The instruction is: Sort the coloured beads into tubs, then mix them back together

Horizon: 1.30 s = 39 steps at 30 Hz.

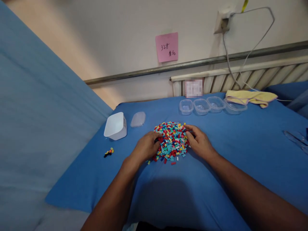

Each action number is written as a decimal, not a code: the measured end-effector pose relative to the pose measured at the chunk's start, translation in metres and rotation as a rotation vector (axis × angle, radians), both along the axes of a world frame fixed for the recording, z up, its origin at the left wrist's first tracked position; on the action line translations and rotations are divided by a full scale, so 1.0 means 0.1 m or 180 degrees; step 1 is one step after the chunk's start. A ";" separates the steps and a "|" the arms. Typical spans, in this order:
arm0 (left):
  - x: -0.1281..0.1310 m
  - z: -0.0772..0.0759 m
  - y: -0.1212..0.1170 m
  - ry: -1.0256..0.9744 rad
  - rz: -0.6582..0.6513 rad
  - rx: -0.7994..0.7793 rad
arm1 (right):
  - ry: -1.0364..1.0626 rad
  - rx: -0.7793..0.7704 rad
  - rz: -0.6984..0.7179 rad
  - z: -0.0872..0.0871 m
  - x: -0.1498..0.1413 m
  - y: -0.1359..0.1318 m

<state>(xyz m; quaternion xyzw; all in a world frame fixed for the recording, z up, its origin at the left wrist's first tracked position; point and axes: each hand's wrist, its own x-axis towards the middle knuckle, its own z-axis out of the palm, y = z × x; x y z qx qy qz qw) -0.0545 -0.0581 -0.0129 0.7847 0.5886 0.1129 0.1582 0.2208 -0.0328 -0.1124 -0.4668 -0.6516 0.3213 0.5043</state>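
Observation:
A heap of small toy building bricks (172, 139) in red, turquoise, yellow, white and blue lies on the blue cloth. My left hand (147, 146) rests against the heap's left edge, its fingers and thumb slightly apart at the bricks. Against the right edge, my right hand (199, 141) has its index finger stretched along the bricks and its thumb apart from it. Neither hand visibly grips a brick, though some of the fingertips are hidden. A few loose bricks (173, 163) lie just in front of the heap.
A white tub (116, 126) and a translucent lid (138, 119) stand at left, with a small cluster of black, yellow and orange bricks (109, 152) nearer. Several clear containers (201, 106) line the back, beside a yellow cloth (250, 97). Clear glasses (295, 138) lie far right.

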 end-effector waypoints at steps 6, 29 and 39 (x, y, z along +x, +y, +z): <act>-0.02 -0.01 -0.01 -0.0253 -0.0175 0.0050 | -0.0036 -0.0033 -0.0102 0.01 0.01 -0.04; 0.01 -0.21 0.35 -0.2941 0.0628 -0.0148 | -0.0345 0.0329 -0.0804 0.13 0.12 -0.04; 0.09 -0.02 0.19 -0.5067 0.1460 -0.1405 | 0.0011 0.0151 -0.1441 0.12 0.90 0.25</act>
